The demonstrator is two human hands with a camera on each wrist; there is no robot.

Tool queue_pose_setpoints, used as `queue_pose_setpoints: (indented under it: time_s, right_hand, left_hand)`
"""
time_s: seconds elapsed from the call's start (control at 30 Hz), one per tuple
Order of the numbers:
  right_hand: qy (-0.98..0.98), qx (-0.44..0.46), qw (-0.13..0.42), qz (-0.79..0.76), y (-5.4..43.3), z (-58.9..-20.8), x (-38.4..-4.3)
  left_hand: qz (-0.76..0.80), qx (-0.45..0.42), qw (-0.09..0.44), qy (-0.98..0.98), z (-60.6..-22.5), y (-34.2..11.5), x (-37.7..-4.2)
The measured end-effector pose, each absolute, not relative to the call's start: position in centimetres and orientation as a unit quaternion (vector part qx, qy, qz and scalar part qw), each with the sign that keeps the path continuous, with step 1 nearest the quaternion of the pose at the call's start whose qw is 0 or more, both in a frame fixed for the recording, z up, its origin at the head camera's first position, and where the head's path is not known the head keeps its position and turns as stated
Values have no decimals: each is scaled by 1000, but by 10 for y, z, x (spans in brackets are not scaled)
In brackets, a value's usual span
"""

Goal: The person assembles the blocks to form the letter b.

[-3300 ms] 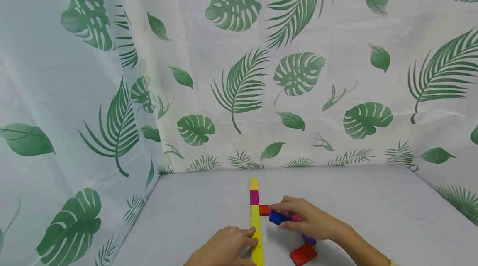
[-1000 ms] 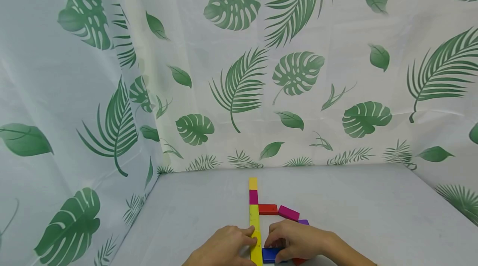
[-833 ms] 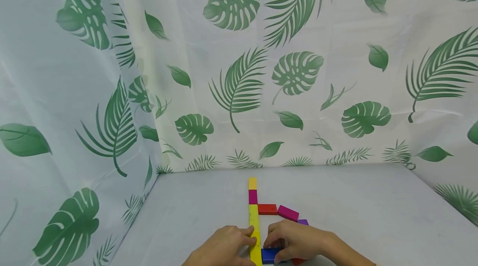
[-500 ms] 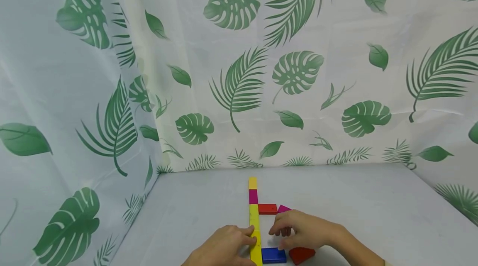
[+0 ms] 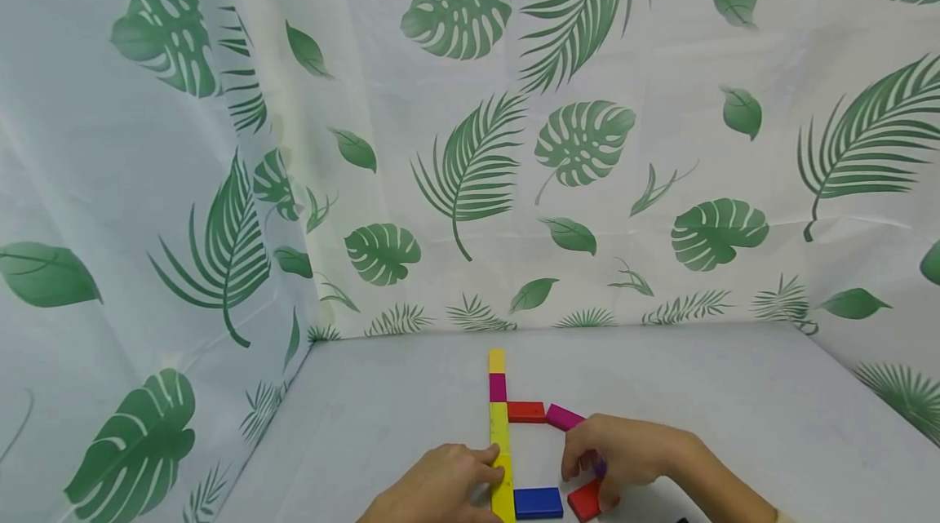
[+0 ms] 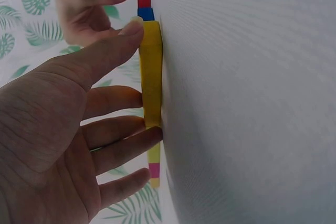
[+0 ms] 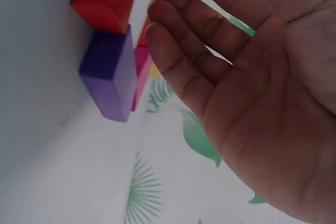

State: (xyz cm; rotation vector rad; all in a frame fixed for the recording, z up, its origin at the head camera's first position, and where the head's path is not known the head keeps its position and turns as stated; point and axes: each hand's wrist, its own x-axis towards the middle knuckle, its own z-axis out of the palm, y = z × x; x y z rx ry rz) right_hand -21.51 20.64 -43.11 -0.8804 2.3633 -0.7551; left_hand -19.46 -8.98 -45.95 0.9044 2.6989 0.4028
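My left hand [image 5: 441, 484] rests along a yellow block [image 5: 503, 474] in a straight column of blocks; in the left wrist view, straight fingers and the thumb touch that block's side. Further up the column are a magenta block [image 5: 498, 387] and a paler yellow one [image 5: 497, 361]. My right hand [image 5: 624, 454] pinches a red block [image 5: 582, 500] lying tilted on the table, thumb on its near side, fingers on the far side. The thumb is hidden in the right wrist view. Behind the fingers is a purple block [image 7: 110, 77], mostly covered in the head view.
A blue block [image 5: 538, 503] lies right of the column, a small gap from the tilted red one. Another red block [image 5: 525, 412] meets the column, followed by a slanted magenta block [image 5: 564, 417]. A leaf-patterned sheet [image 5: 646, 58] hangs round the white table [image 5: 382, 392].
The right hand has set down the blue block beside the column, let go, and moved right to the tilted red block. The left hand stays in place.
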Motion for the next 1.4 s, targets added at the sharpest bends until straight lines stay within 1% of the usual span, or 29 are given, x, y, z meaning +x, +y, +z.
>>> queue_pose_setpoints:
  time_s: [0.13, 0.33, 0.77, 1.27, 1.4]
  right_hand:
    - [869, -328, 258, -264, 203, -434, -214]
    - [874, -333, 253, -250, 199, -434, -212]
    - [857, -371, 250, -257, 199, -435, -216]
    - [850, -383, 245, -267, 200, -437, -217]
    - [853, -375, 224, -286, 203, -434, -221]
  left_hand:
    - [137, 314, 133, 930, -460, -90, -195]
    - [139, 315, 134, 929, -460, -90, -196]
    - [135, 335, 122, 924, -460, -91, -197]
    - [131, 321, 133, 928, -458, -91, -195]
    - [135, 317, 135, 929, -459, -91, -195]
